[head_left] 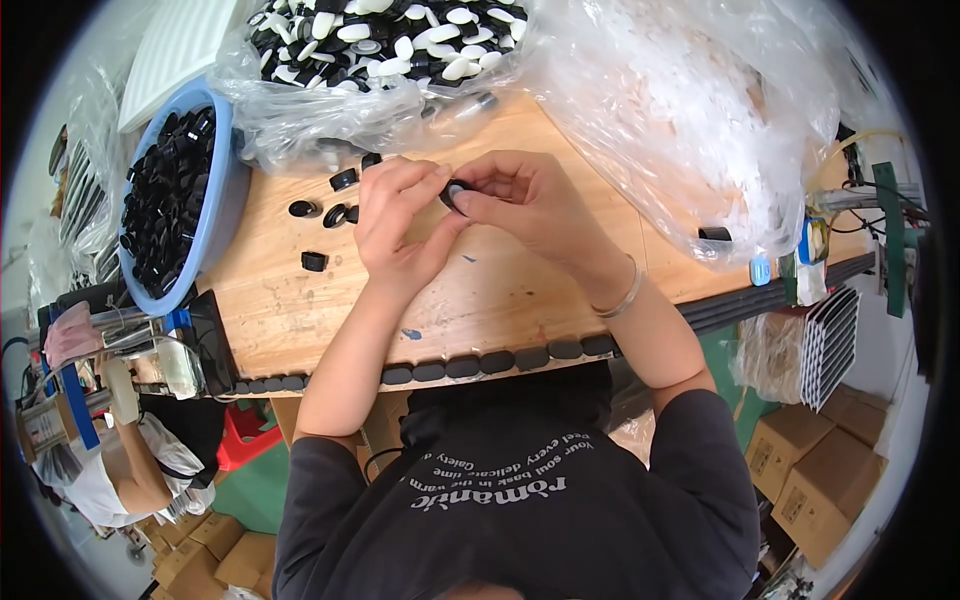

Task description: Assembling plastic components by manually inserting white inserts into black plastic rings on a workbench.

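A small black cap (pixel 449 197) is pinched in my right hand (pixel 525 200), thumb pressed against it, over the middle of the wooden table. My left hand (pixel 398 215) meets it from the other side, its index finger and thumb curled around the cap's left edge. My fingers cover much of the cap, so its full shape is hidden. Several loose black caps lie on the table beside my left hand, among them one upright cap (pixel 344 179) and another (pixel 314 261) nearer to me.
A blue basin (pixel 222 190) of black caps stands at the left. At the back, a clear plastic bag (pixel 300 110) holds black and white pieces; another bag (pixel 700 130) with white pieces lies right. Black oval pieces (pixel 462 366) line the front edge. Another person's arm (pixel 140 465) shows lower left.
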Demonstrator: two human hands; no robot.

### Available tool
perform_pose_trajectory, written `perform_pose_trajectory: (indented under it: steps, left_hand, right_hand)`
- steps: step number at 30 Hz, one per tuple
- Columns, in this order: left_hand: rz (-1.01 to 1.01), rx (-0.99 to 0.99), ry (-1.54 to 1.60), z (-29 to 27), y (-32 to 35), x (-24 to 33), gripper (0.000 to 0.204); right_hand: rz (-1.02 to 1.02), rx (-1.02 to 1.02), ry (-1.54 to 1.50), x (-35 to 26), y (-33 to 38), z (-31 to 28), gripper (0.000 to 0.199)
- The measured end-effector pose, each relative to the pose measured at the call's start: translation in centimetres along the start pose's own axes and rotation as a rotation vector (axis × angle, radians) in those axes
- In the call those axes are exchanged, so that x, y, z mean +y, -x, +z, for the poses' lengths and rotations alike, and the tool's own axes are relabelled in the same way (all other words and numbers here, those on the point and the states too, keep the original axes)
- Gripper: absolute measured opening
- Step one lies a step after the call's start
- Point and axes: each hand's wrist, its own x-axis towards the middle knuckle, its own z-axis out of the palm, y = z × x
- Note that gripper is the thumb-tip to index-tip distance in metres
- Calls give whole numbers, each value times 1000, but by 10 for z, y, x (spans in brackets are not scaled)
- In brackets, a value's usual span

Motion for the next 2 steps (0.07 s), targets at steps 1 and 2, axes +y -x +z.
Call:
perform_pose_trajectory:
  steps: [1,2]
  left_hand:
    - [2,-9,13,0,1,0,45]
    - [1,-11,14,1,1,0,45]
  right_hand:
    - [3,-5,-5,3,0,-1,28]
    - [7,-12,-10,7,-1,-1,29]
